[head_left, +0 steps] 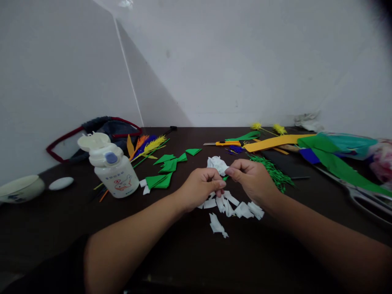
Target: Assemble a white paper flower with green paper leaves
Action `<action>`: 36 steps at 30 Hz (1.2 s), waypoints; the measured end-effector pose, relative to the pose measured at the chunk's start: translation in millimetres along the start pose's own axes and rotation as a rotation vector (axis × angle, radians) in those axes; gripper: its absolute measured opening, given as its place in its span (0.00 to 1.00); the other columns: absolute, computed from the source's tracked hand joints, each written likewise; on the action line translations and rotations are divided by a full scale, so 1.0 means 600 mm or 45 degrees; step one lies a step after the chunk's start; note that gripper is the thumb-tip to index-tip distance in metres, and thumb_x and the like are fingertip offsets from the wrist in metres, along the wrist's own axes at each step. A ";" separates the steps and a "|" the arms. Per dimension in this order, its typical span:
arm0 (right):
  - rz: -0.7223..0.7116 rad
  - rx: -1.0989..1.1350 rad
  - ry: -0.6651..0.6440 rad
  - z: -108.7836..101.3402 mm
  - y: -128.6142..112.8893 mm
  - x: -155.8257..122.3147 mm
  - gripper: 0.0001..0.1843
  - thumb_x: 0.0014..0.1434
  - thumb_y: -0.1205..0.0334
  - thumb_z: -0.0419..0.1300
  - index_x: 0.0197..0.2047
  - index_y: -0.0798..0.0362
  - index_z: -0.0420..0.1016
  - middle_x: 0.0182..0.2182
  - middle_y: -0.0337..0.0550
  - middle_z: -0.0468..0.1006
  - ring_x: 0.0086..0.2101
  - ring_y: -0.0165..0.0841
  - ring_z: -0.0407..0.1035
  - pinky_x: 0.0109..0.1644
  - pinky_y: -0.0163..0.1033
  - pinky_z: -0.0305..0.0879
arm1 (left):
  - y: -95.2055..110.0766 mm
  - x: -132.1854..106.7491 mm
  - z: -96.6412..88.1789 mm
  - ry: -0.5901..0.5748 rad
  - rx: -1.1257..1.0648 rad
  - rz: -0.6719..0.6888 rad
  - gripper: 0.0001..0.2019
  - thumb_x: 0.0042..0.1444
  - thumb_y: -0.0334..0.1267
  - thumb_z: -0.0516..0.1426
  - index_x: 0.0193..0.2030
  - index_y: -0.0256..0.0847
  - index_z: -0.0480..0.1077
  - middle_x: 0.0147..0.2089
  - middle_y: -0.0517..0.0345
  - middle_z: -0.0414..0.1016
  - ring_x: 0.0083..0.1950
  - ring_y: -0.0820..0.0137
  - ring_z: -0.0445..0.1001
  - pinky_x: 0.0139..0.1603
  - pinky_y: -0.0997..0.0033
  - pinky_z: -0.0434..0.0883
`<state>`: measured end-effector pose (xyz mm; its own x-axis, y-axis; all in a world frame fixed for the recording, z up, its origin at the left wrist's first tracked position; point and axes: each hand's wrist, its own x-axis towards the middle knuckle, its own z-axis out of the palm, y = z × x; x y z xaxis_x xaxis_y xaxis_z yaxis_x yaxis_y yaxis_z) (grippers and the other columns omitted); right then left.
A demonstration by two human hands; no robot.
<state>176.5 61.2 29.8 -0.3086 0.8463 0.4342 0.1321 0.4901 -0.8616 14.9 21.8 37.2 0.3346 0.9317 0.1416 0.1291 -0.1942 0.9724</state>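
Observation:
A white crumpled paper flower [217, 164] stands up between my hands above the dark table. My left hand [203, 185] is closed below it, its fingers pinched round the flower's base, which they mostly hide. With thumb and forefinger my right hand [249, 175] grips a white paper petal at the flower's right edge. A bit of green shows between the two hands. Loose white paper pieces [228, 204] lie under and in front of my hands, one of them [217, 225] closer to me. Folded green paper pieces [163, 171] are to the left.
A white bottle [118, 175] with its lid up stands left, beside a bowl [23, 188] and a white oval object [61, 183]. Behind my hands lies a yellow utility knife [228, 143], blade out. Green shreds [272, 171], orange strip [275, 143] and scissors [364, 198] lie right.

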 end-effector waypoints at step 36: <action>-0.108 -0.536 0.004 -0.003 -0.027 0.000 0.18 0.50 0.55 0.56 0.15 0.53 0.59 0.14 0.33 0.58 0.19 0.26 0.53 0.23 0.33 0.48 | -0.008 0.005 -0.002 0.049 0.206 0.080 0.11 0.44 0.40 0.59 0.32 0.36 0.66 0.27 0.60 0.68 0.28 0.75 0.64 0.28 0.75 0.61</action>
<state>175.8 53.5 44.1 -0.3323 0.7995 0.5004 0.4797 0.6000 -0.6402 14.2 25.8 33.1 0.3114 0.9264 0.2115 0.2584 -0.2968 0.9193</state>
